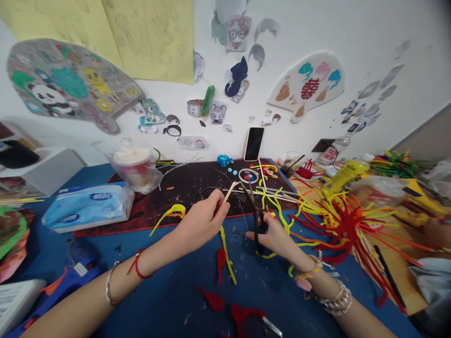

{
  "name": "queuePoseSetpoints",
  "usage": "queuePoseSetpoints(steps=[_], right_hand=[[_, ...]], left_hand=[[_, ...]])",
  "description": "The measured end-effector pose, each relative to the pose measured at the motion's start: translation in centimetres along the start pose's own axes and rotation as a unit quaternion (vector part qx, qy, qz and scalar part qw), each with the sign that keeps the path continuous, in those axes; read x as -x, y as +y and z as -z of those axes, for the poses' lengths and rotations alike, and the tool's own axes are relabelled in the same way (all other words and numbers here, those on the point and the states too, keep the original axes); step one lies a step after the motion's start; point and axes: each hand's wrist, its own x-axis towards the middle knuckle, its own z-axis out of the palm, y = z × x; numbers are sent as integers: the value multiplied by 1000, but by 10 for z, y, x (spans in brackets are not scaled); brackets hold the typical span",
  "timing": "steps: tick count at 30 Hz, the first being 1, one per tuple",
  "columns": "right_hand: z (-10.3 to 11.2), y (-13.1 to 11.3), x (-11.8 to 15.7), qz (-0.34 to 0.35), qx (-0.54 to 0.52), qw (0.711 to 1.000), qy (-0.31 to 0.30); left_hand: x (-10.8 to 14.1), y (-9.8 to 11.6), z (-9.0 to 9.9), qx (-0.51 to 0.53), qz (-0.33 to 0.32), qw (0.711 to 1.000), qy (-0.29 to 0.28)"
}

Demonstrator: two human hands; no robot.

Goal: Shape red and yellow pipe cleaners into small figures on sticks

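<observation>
My left hand (206,213) is closed in a pinch around a short cream-coloured chenille stem (230,190), its tip pointing up and right. My right hand (276,234) grips dark scissors (259,216) by the handles, with the blades pointing away from me, just right of the stem's tip. Whether the blades touch the stem I cannot tell. Below my left hand runs a yellow chenille stem (228,258), beside a red teardrop-shaped chenille piece (221,260). More red pieces (213,299) lie nearer me. A bent yellow piece (173,211) rests left of my left hand.
A bundle of red, orange and yellow chenille stems (347,216) spreads at right, near a yellow bottle (347,176). A tissue pack (89,204), bagged cup (136,164) and blue glue gun (79,267) are at left. A phone (253,144) leans on the wall.
</observation>
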Motion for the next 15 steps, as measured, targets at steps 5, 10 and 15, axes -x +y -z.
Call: queuePoseSetpoints(steps=[5,10,15], right_hand=[[9,6,3,-5,13,997,-70],[11,6,3,57,83,994,-33],[10,-4,6,118,162,980,-9]], left_hand=[[-3,-6,-2,-19,-2,1000,10],[-4,-9,1,-25,1,999,26],[-5,-8,1,-26,-12,999,19]])
